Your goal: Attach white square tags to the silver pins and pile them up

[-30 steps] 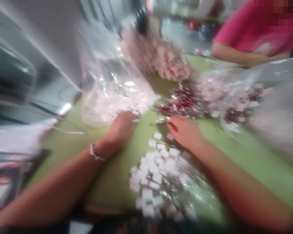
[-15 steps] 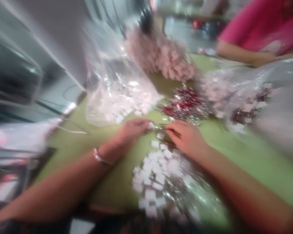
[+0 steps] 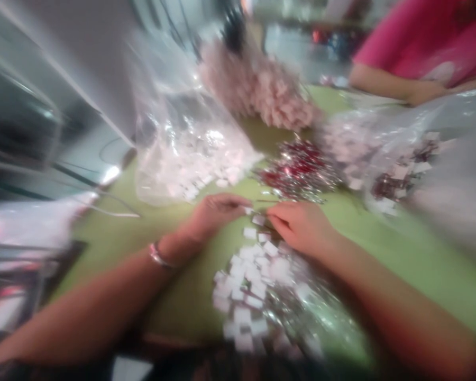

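Our landmark is the red-and-silver pile [image 3: 299, 166]. Left of it, the clear bag's [image 3: 153, 182] contents blur together. Nearer us, the left hand's [image 3: 216, 211] white piece [image 3: 248, 210] is too small to identify. Beyond, right, the edge crops a pink-sleeved person [image 3: 416, 58].

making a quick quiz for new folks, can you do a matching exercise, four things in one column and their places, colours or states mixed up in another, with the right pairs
1. left hand
2. bracelet
3. tabletop
4. red and silver pile

a. green
b. just beyond the right hand
c. small white piece at its fingertips
d. worn around a wrist

Pairs: 1-c, 2-d, 3-a, 4-b
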### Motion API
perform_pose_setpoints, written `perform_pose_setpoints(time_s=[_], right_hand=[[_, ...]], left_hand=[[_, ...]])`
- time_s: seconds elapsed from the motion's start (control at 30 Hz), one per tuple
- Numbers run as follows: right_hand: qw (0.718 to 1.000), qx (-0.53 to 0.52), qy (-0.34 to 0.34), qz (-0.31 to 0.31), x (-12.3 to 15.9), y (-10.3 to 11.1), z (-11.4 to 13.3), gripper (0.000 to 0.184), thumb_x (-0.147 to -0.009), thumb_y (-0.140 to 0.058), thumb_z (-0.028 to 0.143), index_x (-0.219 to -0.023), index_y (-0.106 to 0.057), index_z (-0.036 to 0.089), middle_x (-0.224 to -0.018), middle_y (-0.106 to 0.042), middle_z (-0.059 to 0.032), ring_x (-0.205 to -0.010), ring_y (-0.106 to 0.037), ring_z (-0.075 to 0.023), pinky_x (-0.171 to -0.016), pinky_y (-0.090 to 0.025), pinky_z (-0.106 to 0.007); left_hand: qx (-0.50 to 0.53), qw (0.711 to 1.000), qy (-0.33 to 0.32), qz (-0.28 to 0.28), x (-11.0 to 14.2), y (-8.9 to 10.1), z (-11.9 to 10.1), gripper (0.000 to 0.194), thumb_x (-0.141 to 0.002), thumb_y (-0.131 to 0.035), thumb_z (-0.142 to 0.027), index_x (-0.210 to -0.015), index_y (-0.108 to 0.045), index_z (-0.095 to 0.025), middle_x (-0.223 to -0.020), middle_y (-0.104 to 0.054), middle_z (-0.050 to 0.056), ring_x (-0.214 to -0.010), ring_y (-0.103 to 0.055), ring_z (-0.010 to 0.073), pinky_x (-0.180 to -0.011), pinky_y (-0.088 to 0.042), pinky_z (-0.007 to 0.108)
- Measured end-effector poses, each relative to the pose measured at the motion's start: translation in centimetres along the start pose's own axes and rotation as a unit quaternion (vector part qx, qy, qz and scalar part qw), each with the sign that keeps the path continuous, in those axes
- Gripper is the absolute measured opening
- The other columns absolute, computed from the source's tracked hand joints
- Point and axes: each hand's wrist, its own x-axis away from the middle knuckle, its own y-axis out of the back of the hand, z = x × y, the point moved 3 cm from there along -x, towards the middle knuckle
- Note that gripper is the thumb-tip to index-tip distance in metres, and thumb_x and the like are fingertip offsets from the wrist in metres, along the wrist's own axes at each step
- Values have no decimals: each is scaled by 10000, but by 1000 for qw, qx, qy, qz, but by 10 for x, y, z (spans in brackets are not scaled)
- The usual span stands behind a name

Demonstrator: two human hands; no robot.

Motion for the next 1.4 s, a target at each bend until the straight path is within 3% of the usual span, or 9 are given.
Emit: perform_pose_setpoints(time_s=[0.4, 0.77, 0.9, 1.0, 1.07, 1.13, 1.2, 1.3, 1.4], right_hand=[[996, 86, -38, -11, 3, -5, 6, 275, -877, -413, 289, -716, -616, 198, -539, -540, -11, -465, -339, -123, -513, -167, -288], [1000, -7, 17, -11, 2, -17, 6, 270, -889, -383, 289, -752, -589, 182, -558, -549, -11, -495, -365, -118, -518, -189, -271], [999, -36, 7, -27, 3, -15, 2, 255, -893, -419, 304, -760, -602, 185, -562, -550, -2, -498, -383, -114, -521, -211, -262], [994, -98, 43, -13, 6, -11, 2, 249, -896, -464, 299, -733, -613, 183, -618, -587, -6, -550, -448, -113, -547, -264, -251], [982, -154, 102, 40, 9, -7, 6, 246, -897, -482, 267, -719, -628, 179, -672, -617, -11, -609, -497, -112, -589, -309, -245], [963, -198, 146, 108, 11, -2, 10, 234, -888, -512, 265, -723, -654, 180, -688, -627, -8, -626, -514, -109, -611, -335, -241], [955, -221, 135, 145, 9, 3, 8, 247, -884, -528, 303, -725, -675, 184, -680, -628, -3, -606, -515, -107, -600, -344, -239], [982, -180, 22, 59, 1, 12, -17, 320, -906, -471, 325, -697, -671, 190, -663, -634, -1, -599, -525, -119, -586, -350, -247], [992, -53, -95, -57, -3, 24, -54, 221, -862, -508, 271, -753, -688, 203, -748, -680, -15, -651, -561, -148, -622, -369, -270]], left_hand=[[-39, 999, -37, -8, 4, -10, -7, 213, -675, -801, -338, -804, -751, -176, -828, -752, 54, -778, -683, 166, -742, -544, 273], [33, 997, 31, 56, 5, -18, 8, 229, -686, -798, -323, -786, -718, -133, -713, -719, 44, -669, -652, 135, -682, -518, 258], [25, 999, 5, 30, 8, -15, -2, 233, -734, -756, -354, -820, -710, -142, -762, -725, 54, -712, -661, 157, -710, -522, 285], [-65, 993, -44, 87, 6, -6, -16, 260, -808, -672, -388, -884, -722, -144, -833, -731, 78, -754, -666, 184, -723, -525, 313], [-215, 968, -123, 46, -1, 10, -25, 283, -851, -614, -391, -931, -729, -145, -910, -725, 93, -825, -657, 205, -771, -514, 338], [-365, 905, -210, -68, -8, 28, -30, 268, -887, -559, -352, -940, -725, -149, -976, -708, 101, -927, -627, 234, -874, -475, 386], [-481, 836, -246, -98, -17, 38, -26, 262, -913, -500, -291, -950, -718, -150, -1016, -689, 111, -983, -594, 256, -934, -436, 431], [-563, 786, -248, -64, -26, 40, -14, 281, -920, -440, -217, -982, -704, -140, -1057, -661, 128, -990, -571, 265, -922, -443, 434], [-575, 782, -233, -60, -28, 37, -9, 290, -908, -429, -196, -993, -700, -142, -1034, -648, 131, -969, -570, 267, -883, -467, 415]])
